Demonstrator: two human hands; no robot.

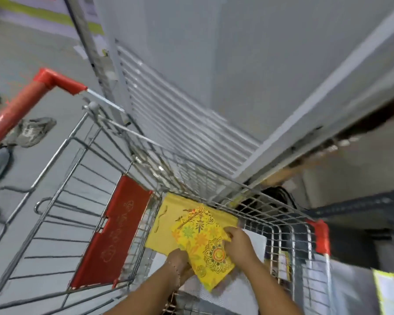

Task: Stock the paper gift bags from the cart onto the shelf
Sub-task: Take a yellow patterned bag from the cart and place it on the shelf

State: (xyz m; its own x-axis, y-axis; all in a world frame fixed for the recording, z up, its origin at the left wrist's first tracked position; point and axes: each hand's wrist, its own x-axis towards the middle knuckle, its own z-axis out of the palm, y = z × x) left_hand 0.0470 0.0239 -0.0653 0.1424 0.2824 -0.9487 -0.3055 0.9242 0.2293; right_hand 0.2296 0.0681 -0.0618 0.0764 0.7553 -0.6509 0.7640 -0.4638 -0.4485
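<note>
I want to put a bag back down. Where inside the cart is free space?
Little room shows: a white patch between the right hand and the wire cart wall. The yellow patterned paper bags, which both hands grip, left hand included, crowd the rest.

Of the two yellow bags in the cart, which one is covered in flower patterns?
The patterned bag, held by both hands on top. The plain yellow bag beneath it shows only a cord handle and no print.
</note>
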